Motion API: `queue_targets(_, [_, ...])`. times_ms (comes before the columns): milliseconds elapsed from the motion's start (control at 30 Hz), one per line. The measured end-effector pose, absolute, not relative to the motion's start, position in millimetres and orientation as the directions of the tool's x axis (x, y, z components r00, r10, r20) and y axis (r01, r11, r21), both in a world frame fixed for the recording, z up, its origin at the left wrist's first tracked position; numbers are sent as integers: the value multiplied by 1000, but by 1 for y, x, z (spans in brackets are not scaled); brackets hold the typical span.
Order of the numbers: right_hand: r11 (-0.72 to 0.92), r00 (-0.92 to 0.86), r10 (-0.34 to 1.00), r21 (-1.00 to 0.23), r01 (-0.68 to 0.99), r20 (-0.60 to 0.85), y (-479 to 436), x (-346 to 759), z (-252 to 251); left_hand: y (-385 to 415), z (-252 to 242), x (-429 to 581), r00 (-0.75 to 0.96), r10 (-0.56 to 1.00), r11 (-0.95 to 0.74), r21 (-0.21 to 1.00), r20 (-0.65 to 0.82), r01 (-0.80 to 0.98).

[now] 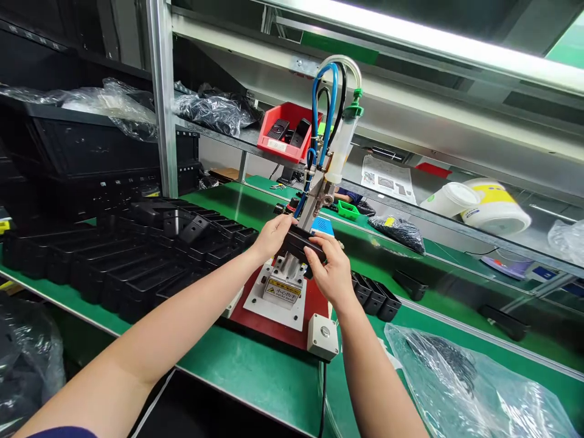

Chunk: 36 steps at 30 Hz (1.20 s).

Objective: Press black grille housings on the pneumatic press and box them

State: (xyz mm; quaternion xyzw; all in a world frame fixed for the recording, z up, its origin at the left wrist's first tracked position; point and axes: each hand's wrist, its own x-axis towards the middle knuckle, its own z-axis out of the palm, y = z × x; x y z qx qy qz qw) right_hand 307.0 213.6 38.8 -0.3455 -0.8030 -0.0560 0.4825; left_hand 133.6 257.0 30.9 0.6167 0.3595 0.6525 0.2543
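Note:
Between my two hands is a black plastic housing (301,242), held at the bench press (285,274) below the dispensing syringe (343,146). My left hand (274,236) grips its left end, fingers closed over the top. At the other end my right hand (329,261) has its thumb on the near side and its fingers over the far side. The press stands on a red base plate (255,316) and bears a yellow warning label (283,291). A grey button box (323,334) sits at the base's front right corner. The housing's underside is hidden.
Rows of black housings (104,261) cover the bench's left; several more (376,298) stand right of the press. A clear plastic bag (483,377) with dark parts lies at front right. Above, the shelf carries a red bin (285,131) and a white tub (495,207).

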Motion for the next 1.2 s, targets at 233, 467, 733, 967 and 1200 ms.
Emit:
queue_targets(233, [750, -207, 413, -201, 630, 887, 214, 298, 31, 263, 28, 132, -67, 760, -639, 762, 646, 100])
queue_targets(467, [789, -121, 316, -190, 584, 941, 216, 290, 25, 271, 29, 131, -42, 727, -681, 727, 686, 92])
queue_targets(733, [813, -138, 282, -160, 560, 950, 219, 293, 27, 263, 19, 139, -152, 684, -706, 700, 714, 112])
queue_targets(967, [827, -97, 326, -234, 511, 940, 226, 295, 25, 256, 13, 141, -219, 676, -672, 711, 703, 207])
queue_targets(1200, [782, 30, 490, -454, 427, 871, 220, 285, 21, 246, 19, 134, -192, 778, -573, 802, 597, 171])
